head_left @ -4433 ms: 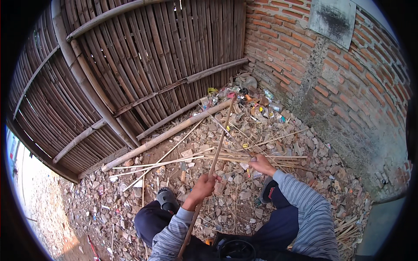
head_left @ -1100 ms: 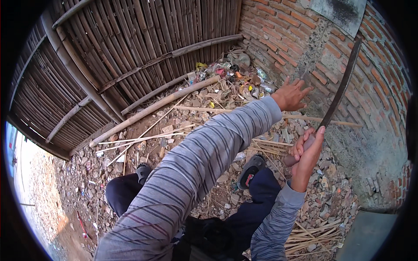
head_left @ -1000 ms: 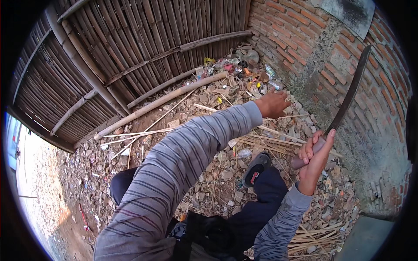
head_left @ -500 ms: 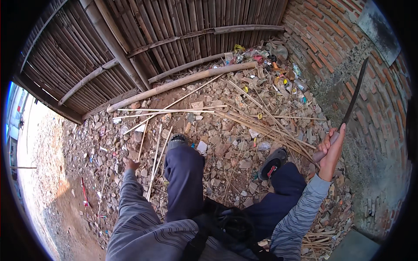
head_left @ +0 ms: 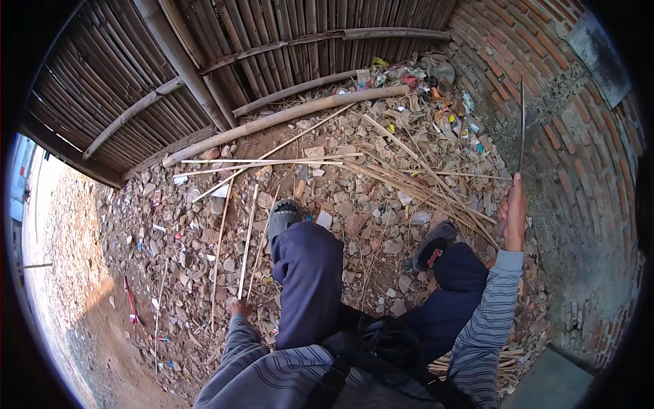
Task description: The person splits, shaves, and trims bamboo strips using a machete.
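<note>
- Right hand (head_left: 516, 217), right of frame: closed on a long knife (head_left: 522, 133), its blade pointing up the frame
- Left hand (head_left: 241, 311), lower left: at a pale strip's (head_left: 248, 242) lower end; grip, from here, I cannot tell
- Bamboo pole (head_left: 286, 123), upper middle: on rubble (head_left: 357, 222)

Two hands (head_left: 516, 217), two shoes (head_left: 283, 217), seemingly one blade (head_left: 522, 129)

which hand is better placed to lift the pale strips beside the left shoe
Probably the left hand: it is by the near end of one pale strip, while the right hand grips a long knife.
</note>
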